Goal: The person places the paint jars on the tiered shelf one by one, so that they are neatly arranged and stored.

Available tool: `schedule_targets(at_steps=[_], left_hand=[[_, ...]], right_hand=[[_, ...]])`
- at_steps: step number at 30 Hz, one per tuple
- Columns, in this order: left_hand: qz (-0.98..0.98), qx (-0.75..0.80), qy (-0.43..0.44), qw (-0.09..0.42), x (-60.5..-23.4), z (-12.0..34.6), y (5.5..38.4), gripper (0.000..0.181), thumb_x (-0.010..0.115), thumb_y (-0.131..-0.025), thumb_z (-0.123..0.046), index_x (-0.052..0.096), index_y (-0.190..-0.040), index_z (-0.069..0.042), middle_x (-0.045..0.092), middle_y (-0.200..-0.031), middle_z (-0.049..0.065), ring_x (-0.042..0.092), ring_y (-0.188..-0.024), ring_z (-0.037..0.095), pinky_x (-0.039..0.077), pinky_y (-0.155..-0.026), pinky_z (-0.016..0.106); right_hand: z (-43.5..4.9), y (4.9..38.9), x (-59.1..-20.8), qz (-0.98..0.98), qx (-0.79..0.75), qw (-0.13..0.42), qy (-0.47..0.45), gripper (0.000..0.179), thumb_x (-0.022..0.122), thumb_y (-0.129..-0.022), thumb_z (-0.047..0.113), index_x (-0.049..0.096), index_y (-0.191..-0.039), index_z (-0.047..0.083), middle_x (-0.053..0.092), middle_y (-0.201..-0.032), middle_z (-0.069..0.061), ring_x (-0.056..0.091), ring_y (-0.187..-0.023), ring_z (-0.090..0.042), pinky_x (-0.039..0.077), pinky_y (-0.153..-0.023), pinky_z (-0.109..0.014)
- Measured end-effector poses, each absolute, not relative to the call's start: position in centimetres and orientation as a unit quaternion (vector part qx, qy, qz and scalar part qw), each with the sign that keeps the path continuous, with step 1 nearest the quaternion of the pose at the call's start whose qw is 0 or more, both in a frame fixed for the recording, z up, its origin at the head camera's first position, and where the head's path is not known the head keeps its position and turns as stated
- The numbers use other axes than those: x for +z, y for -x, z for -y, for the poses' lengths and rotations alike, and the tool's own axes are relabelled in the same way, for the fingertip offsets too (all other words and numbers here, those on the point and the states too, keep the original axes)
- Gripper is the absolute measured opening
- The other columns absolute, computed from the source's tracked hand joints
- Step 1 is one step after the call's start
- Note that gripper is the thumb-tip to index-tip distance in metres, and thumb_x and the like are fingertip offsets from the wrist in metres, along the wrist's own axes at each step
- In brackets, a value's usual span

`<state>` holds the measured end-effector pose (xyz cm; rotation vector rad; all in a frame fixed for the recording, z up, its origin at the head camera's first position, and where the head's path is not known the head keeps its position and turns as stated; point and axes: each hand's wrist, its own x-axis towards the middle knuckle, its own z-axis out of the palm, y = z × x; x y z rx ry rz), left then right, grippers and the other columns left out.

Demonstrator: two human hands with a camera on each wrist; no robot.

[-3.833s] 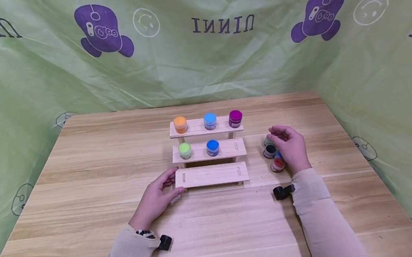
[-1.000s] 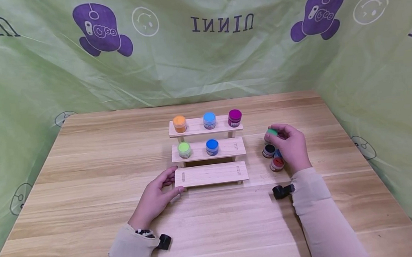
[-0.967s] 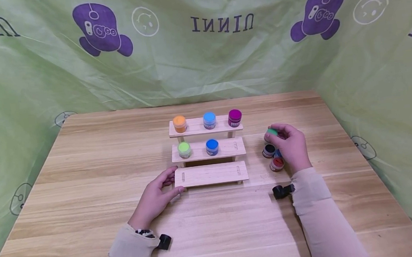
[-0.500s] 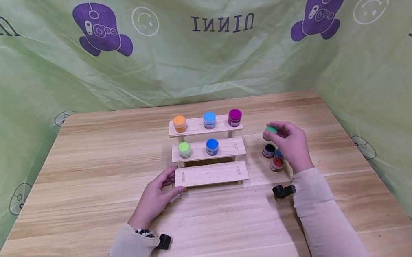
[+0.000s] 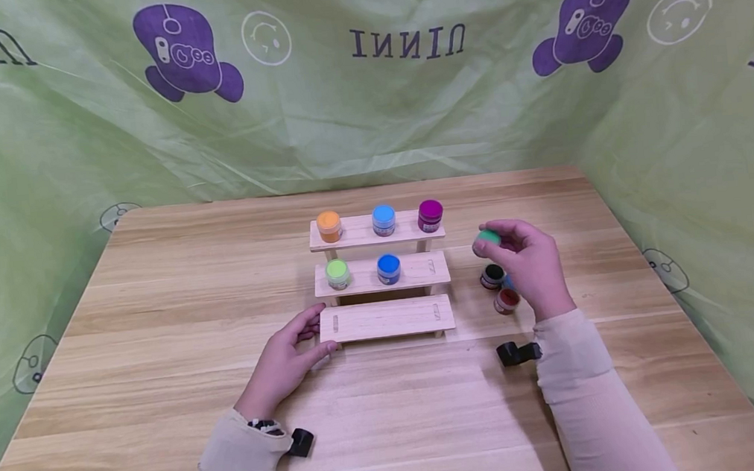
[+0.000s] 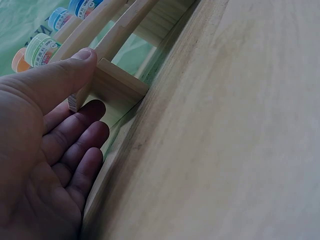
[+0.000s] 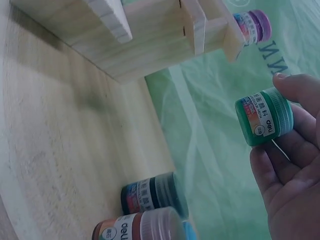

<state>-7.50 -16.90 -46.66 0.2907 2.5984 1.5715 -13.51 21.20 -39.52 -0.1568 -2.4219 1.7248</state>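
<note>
My right hand (image 5: pixel 533 267) pinches a green paint jar (image 7: pixel 264 116) by its lid end, off the table and right of the stepped wooden stand (image 5: pixel 384 320). In the right wrist view the jar lies tilted between thumb and fingers. With thumb and curled fingers, my left hand (image 5: pixel 285 363) grips the left end of the stand's lowest step, as the left wrist view also shows. On the top step stand an orange jar (image 5: pixel 330 227), a light blue jar (image 5: pixel 384 221) and a purple jar (image 5: pixel 430 216). A light green jar (image 5: pixel 338 274) and a blue jar (image 5: pixel 389 269) occupy the middle step.
Below my right hand, a black-lidded jar (image 5: pixel 492 276) and a red jar (image 5: pixel 507 300) stand on the wooden table (image 5: pixel 156 322). A further blue jar (image 5: pixel 508 281) is partly hidden behind them. A green printed curtain (image 5: pixel 368 131) surrounds the table's back and sides.
My right hand has lifted the green jar from the group on the table and carried it slightly leftward toward the stand. The left hand stays in place.
</note>
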Motion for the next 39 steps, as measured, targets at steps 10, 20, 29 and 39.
schedule_targets(at_steps=[10, 20, 29, 39], left_hand=[[-0.850, 0.516, -0.098, 0.043, -46.8, 17.0, 7.5, 0.067, 0.082, -0.085, -0.019, 0.053, -0.144, -0.006, 0.066, -0.124, 0.010, 0.060, -0.117, 0.025, 0.047, -0.104, 0.045], [-0.851, 0.515, -0.097, 0.045, -46.8, 17.0, 7.5, 0.068, 0.082, -0.085, -0.021, 0.053, -0.144, -0.006, 0.066, -0.125, 0.010, 0.060, -0.117, 0.026, 0.047, -0.105, 0.045], [-0.849, 0.518, -0.095, 0.048, -46.8, 17.0, 7.5, 0.067, 0.082, -0.085, -0.020, 0.053, -0.144, -0.006, 0.065, -0.126, 0.010, 0.059, -0.118, 0.025, 0.047, -0.105, 0.044], [-0.850, 0.516, -0.092, 0.050, -46.8, 17.0, 7.5, 0.067, 0.081, -0.087, -0.024, 0.053, -0.144, -0.006, 0.065, -0.126, 0.011, 0.060, -0.118, 0.027, 0.047, -0.105, 0.046]], right_hand=[[-20.1, 12.9, -38.9, 0.822, 0.563, 0.085, 0.006, 0.041, 0.081, -0.086, 0.033, 0.071, -0.120, 0.011, 0.070, -0.113, -0.010, 0.065, -0.097, -0.013, 0.055, -0.077, -0.017], [-18.8, 12.7, -39.1, 0.822, 0.560, 0.089, -0.038, 0.037, 0.081, -0.087, 0.028, 0.072, -0.119, 0.010, 0.070, -0.109, -0.007, 0.065, -0.096, -0.014, 0.056, -0.072, -0.019], [-17.8, 12.7, -39.6, 0.828, 0.549, 0.093, -0.057, 0.034, 0.081, -0.087, 0.024, 0.072, -0.115, 0.007, 0.071, -0.110, -0.007, 0.064, -0.097, -0.018, 0.054, -0.077, -0.020], [-16.9, 12.4, -39.8, 0.832, 0.547, 0.069, -0.056, 0.037, 0.080, -0.089, 0.028, 0.072, -0.121, 0.012, 0.071, -0.115, -0.003, 0.063, -0.102, -0.018, 0.054, -0.081, -0.019]])
